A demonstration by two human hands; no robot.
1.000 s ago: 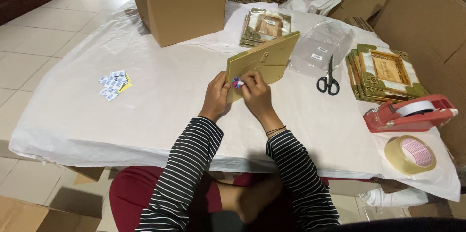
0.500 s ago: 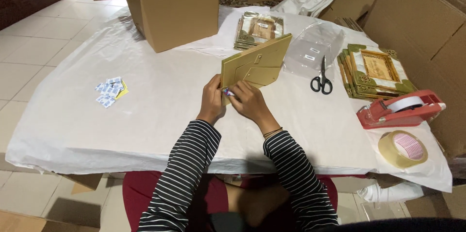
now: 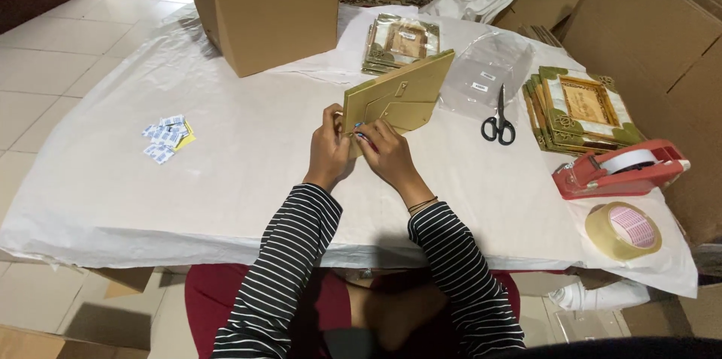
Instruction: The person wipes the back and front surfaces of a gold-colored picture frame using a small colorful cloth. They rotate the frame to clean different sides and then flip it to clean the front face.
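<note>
Gold-backed picture frame (image 3: 397, 96) is getting held tilted up off the white-covered table (image 3: 248, 171), back side facing the camera. Left hand (image 3: 329, 150) is gripping its lower left edge, right hand (image 3: 387, 154) is pinching closed on the bottom edge just beside it. Black scissors (image 3: 498, 120) are lying near the frame's right, past them a stack of ornate frames (image 3: 580, 109), a red tape dispenser (image 3: 618, 168) and a tape roll (image 3: 623, 230).
</note>
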